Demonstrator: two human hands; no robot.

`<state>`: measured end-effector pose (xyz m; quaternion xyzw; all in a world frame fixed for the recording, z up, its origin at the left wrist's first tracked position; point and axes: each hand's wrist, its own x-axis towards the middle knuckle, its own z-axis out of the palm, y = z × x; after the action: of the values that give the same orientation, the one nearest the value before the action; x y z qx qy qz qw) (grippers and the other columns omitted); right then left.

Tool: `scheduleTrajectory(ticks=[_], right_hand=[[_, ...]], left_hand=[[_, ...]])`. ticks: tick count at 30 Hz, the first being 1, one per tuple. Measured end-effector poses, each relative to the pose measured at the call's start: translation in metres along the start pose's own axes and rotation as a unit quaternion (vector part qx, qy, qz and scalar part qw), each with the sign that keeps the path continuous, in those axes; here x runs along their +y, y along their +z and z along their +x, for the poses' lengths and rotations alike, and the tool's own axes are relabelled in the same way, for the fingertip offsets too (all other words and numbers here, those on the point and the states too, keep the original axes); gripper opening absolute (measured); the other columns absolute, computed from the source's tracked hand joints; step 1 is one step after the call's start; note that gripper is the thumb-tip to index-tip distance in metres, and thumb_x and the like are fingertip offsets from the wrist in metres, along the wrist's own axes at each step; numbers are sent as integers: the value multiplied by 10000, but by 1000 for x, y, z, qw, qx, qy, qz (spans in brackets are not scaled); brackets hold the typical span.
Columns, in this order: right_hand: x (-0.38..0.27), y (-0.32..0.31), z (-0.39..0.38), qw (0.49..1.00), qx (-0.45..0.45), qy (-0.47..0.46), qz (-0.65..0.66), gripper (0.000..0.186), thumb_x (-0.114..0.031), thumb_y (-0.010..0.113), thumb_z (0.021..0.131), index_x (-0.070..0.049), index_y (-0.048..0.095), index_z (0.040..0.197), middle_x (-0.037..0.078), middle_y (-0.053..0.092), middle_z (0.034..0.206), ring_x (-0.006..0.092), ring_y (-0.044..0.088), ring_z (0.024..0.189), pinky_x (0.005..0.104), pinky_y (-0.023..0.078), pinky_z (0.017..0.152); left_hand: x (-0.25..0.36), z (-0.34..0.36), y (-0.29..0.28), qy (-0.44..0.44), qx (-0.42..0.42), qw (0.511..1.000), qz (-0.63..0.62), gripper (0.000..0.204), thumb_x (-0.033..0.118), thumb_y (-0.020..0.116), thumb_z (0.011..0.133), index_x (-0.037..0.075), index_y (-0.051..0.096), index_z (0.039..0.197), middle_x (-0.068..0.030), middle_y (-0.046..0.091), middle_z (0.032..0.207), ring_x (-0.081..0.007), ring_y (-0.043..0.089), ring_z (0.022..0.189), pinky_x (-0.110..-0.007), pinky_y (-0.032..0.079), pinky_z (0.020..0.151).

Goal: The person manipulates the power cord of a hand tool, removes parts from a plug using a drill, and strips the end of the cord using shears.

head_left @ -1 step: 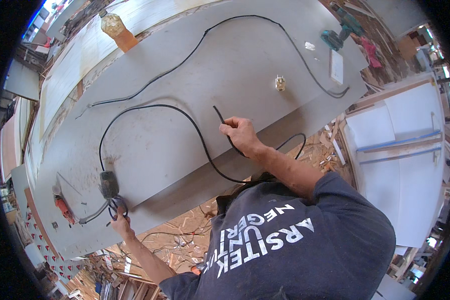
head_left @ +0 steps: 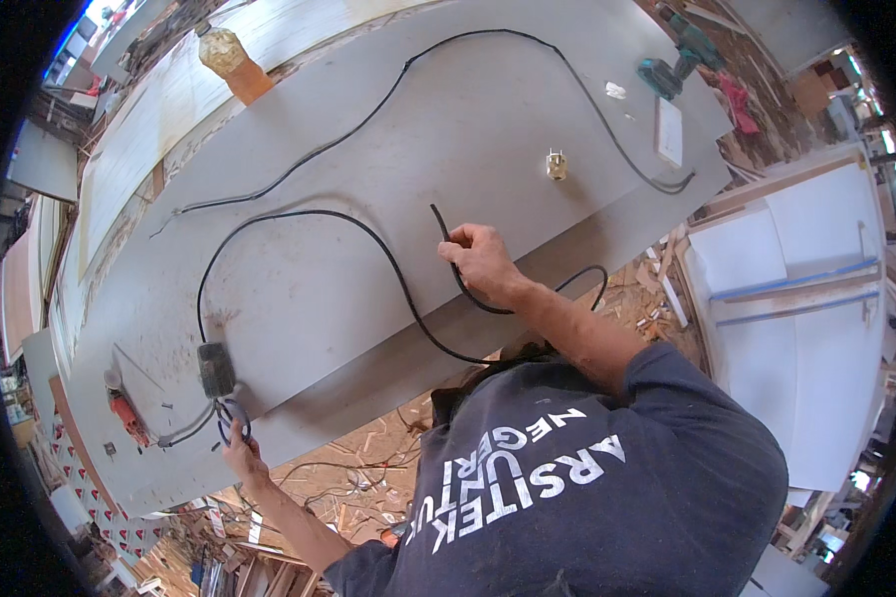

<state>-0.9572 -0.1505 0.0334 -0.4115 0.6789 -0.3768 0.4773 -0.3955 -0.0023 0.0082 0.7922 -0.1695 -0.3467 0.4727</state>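
My right hand [head_left: 480,261] pinches a black cable [head_left: 440,224] near its cut end, which points up and away over the grey board. From the hand the cable loops back right, past the board's near edge. At lower left, my left hand [head_left: 244,453] is closed around what look like scissors [head_left: 235,416] with dark looped handles; their blades cannot be made out. Just beyond them lies a dark block [head_left: 216,370], with a black cable [head_left: 363,224] curving from it toward my body. A separate black cable [head_left: 388,88] lies across the board's far part.
The grey board [head_left: 299,289] carries a pale plug [head_left: 557,166], a white strip [head_left: 669,132] and a red-handled tool [head_left: 126,415]. A bottle of orange liquid [head_left: 234,65] stands at the far left. Far right lies a teal cordless drill [head_left: 682,60]. Wood scraps [head_left: 368,458] litter the floor.
The cable end in my right hand has shifted slightly right and farther away, and its loop has lifted a little. My left hand has moved slightly down from the dark block.
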Motion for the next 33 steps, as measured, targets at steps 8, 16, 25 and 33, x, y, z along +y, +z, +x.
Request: scheduleTrajectory(ticks=[8,16,25,33], right_hand=[[-8,-38,35,967,5,-126,-221,348,-238,712,857,-3,621,1097,196,688,920,372,677,890,439,536,793],[-23,-72,0,945,-75,-314,-44,239,-123,705,874,-11,619,1067,142,656,907,247,653,740,363,533,656],[-40,-218,-21,968,-146,-116,169,394,-94,654,911,-6,558,1283,117,652,980,156,637,853,314,542,776],[5,-332,7,963,-117,49,239,536,16,657,871,-3,508,1386,49,635,981,137,636,896,288,533,859]], left_hand=[[11,-131,19,-25,186,957,-223,231,242,747,905,37,650,948,-1,616,772,-52,509,522,-179,424,444],[33,-302,222,265,306,914,-39,249,225,640,977,-19,624,1025,-73,637,861,-115,534,622,-246,457,500],[59,-426,472,415,-132,899,36,198,133,679,921,29,532,839,-82,587,842,-217,576,709,-348,484,624],[64,-468,549,537,-371,757,47,297,290,714,900,19,638,993,-137,655,906,-329,655,798,-458,533,680]])
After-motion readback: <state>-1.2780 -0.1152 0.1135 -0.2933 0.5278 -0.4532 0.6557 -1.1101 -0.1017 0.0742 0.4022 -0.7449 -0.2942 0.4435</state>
